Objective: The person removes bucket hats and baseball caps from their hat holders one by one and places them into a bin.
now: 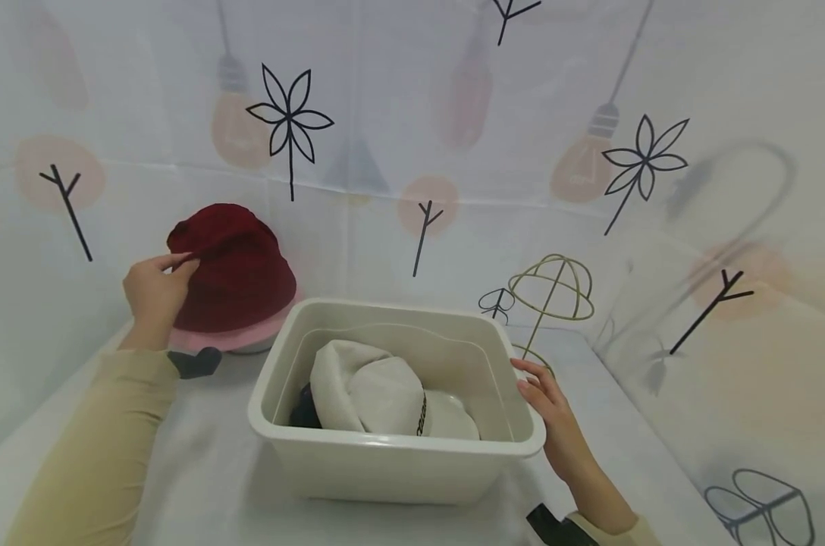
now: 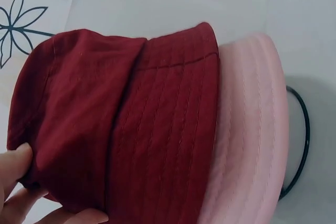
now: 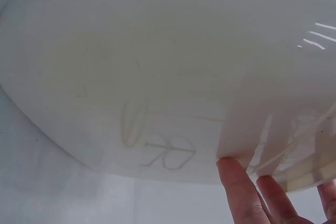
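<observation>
Partway, by the look: left hand [image 1: 155,292] pinching red hat [image 1: 231,265], seemingly atop a pink one; right hand [image 1: 552,406] flat against bin [image 1: 399,455]; white cap [image 1: 378,398] inside it.

Hidden or cut off, as we find it:
- Dark item in the cream plastic tub [image 1: 453,447]: mostly covered by the white fabric cap [image 1: 378,398]; we cannot identify it.
- Black lettering on the cap: too small to read.
- Black wire stand [image 2: 300,145] under the stacked dark red bucket hat [image 1: 238,265] and pink bucket hat [image 2: 252,145]: mostly concealed.
- Right wrist view: we see only fingertips [image 3: 239,192] against the tub wall.
</observation>
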`<state>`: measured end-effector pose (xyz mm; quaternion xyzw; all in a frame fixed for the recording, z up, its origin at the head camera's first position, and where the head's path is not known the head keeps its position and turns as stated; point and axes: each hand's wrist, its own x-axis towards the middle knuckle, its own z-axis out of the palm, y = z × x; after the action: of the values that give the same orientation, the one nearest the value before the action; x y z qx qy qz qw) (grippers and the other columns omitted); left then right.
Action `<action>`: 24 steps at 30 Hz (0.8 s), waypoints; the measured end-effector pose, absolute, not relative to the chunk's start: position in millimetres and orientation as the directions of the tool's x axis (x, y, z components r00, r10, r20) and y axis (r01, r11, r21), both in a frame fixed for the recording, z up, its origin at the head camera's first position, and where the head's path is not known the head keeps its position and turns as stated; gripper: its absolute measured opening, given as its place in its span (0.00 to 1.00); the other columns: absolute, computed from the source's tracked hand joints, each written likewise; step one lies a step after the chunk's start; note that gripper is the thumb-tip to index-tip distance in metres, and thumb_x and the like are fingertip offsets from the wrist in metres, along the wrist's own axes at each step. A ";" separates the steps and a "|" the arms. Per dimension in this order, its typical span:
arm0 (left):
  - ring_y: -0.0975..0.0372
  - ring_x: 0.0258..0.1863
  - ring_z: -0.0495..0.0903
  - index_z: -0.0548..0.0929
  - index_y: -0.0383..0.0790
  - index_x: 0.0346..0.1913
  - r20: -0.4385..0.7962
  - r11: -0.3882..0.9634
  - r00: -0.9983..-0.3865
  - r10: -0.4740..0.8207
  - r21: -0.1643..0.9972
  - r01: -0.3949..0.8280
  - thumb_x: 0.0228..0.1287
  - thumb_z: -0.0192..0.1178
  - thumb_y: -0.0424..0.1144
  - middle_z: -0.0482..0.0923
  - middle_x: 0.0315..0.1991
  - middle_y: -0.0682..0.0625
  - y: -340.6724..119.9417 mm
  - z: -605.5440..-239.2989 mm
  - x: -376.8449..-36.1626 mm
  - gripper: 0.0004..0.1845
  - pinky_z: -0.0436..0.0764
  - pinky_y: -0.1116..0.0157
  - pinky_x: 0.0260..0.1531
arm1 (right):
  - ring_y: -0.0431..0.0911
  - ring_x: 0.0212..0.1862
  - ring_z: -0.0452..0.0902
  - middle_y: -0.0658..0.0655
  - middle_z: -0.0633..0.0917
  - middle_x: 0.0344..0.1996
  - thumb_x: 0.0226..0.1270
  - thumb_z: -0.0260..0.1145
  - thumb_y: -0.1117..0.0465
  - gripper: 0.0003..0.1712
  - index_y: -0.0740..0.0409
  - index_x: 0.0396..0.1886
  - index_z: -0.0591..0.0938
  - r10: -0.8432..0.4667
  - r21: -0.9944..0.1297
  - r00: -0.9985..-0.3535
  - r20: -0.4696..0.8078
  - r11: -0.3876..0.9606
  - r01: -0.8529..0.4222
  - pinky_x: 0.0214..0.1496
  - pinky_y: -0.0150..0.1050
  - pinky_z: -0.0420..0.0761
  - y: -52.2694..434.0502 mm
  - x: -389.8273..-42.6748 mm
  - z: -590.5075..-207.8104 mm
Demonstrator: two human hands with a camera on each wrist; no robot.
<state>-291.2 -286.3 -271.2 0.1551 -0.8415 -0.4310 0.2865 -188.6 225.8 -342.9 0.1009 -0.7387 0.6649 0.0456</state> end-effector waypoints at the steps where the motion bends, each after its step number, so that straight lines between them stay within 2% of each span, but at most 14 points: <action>1: 0.50 0.61 0.66 0.78 0.37 0.55 0.339 0.572 -0.784 -0.520 0.820 -0.026 0.66 0.54 0.44 0.74 0.56 0.40 -285.6 -270.8 -291.5 0.19 0.62 0.55 0.60 | 0.46 0.44 0.75 0.56 0.73 0.48 0.73 0.48 0.56 0.19 0.53 0.61 0.66 -0.087 -0.973 -0.976 0.199 0.098 -0.207 0.39 0.40 0.78 225.8 -188.3 -342.8; 11: 0.55 0.60 0.68 0.78 0.41 0.54 0.293 0.479 -0.730 -0.617 0.876 -0.054 0.64 0.56 0.43 0.74 0.55 0.44 -278.7 -257.9 -292.7 0.17 0.62 0.62 0.60 | 0.47 0.44 0.75 0.58 0.72 0.49 0.73 0.49 0.57 0.20 0.56 0.61 0.65 -0.080 -0.974 -0.978 0.194 0.106 -0.201 0.40 0.41 0.78 224.3 -187.8 -342.0; 17: 0.63 0.57 0.71 0.79 0.42 0.53 0.258 0.382 -0.702 -0.664 0.924 -0.022 0.62 0.58 0.43 0.75 0.54 0.47 -274.2 -242.8 -296.9 0.18 0.66 0.69 0.57 | 0.47 0.45 0.74 0.59 0.71 0.50 0.73 0.49 0.57 0.20 0.56 0.62 0.65 -0.075 -0.972 -0.978 0.192 0.122 -0.200 0.40 0.41 0.78 224.7 -188.6 -340.7; 20: 0.70 0.51 0.73 0.80 0.43 0.52 0.209 0.301 -0.699 -0.684 0.954 -0.009 0.61 0.60 0.44 0.76 0.53 0.49 -272.2 -235.3 -299.2 0.17 0.70 0.74 0.51 | 0.47 0.46 0.74 0.59 0.70 0.51 0.73 0.49 0.56 0.21 0.56 0.62 0.65 -0.072 -0.973 -0.979 0.189 0.123 -0.196 0.40 0.42 0.78 224.0 -188.8 -339.8; 24: 0.75 0.29 0.77 0.81 0.47 0.53 0.134 0.195 -0.716 -0.685 0.981 -0.003 0.60 0.61 0.45 0.77 0.53 0.53 -270.5 -225.8 -301.9 0.18 0.75 0.77 0.30 | 0.48 0.46 0.74 0.60 0.70 0.51 0.73 0.49 0.56 0.21 0.57 0.62 0.64 -0.062 -0.975 -0.982 0.176 0.127 -0.183 0.41 0.42 0.78 222.9 -188.7 -338.9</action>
<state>-301.9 -270.5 -225.8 0.2402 -0.7164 -0.5872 0.2903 -188.7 222.9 -338.9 0.0818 -0.7491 0.6558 0.0462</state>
